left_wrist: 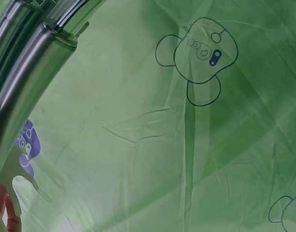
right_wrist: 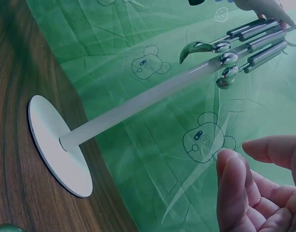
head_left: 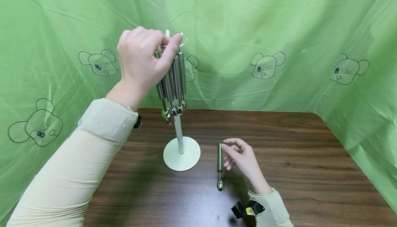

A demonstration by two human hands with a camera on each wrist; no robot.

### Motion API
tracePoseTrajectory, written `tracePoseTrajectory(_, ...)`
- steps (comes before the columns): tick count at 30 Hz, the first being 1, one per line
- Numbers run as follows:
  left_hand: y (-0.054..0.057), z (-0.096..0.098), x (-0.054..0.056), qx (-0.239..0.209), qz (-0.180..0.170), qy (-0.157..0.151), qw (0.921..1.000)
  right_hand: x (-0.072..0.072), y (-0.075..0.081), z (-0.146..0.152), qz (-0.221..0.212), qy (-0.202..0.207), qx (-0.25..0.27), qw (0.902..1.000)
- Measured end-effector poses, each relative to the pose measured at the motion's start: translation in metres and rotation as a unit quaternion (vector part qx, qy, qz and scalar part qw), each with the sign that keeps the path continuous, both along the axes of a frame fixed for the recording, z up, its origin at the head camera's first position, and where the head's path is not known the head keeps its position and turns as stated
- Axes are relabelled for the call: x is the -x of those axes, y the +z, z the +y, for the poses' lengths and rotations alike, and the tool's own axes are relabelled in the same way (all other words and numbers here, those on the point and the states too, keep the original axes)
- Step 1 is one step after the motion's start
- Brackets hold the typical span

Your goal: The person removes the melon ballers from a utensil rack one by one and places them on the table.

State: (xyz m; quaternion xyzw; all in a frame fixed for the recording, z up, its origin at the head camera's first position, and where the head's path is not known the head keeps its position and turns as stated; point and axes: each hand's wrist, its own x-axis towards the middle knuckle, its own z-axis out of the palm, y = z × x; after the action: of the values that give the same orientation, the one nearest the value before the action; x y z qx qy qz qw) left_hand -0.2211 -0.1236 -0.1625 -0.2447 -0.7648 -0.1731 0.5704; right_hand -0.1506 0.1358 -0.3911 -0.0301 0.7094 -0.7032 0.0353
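My left hand (head_left: 144,54) curls over the top of a white utensil stand (head_left: 179,135), thumb and fingers around its hook end; the grip itself is partly hidden. Several metal scoops (head_left: 175,78) hang just below, steel handles up and shiny bowls down. In the left wrist view, the fingertips (left_wrist: 13,222) show beside a pale hook (left_wrist: 20,176) at the lower left corner. One more scoop (head_left: 220,161) is over the table right of the base, handle end away from me. My right hand (head_left: 243,159) has thumb and forefinger right at that end, with a gap between them in the right wrist view.
The round white base (right_wrist: 56,150) stands on a dark wooden table (head_left: 294,158). A green curtain (head_left: 223,16) printed with bear faces surrounds the back and sides. A black camera (head_left: 248,209) sits on my right wrist.
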Motion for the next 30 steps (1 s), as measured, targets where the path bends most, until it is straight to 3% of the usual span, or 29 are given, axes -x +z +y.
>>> tracePoseTrajectory(9,-0.001,0.0,0.002,0.013,-0.008,0.0,0.9999,-0.002,0.004,-0.001,0.011,-0.003,0.008,0.9999)
tracePoseTrajectory(16,0.0,0.001,0.002,-0.004,-0.001,-0.017,0.9998,0.001,0.008,-0.006,0.034,0.01,0.007,0.9994)
tracePoseTrajectory(30,-0.001,0.001,0.004,-0.03,-0.006,-0.057,0.9979,0.012,0.037,-0.014,0.085,0.022,0.007,0.9961)
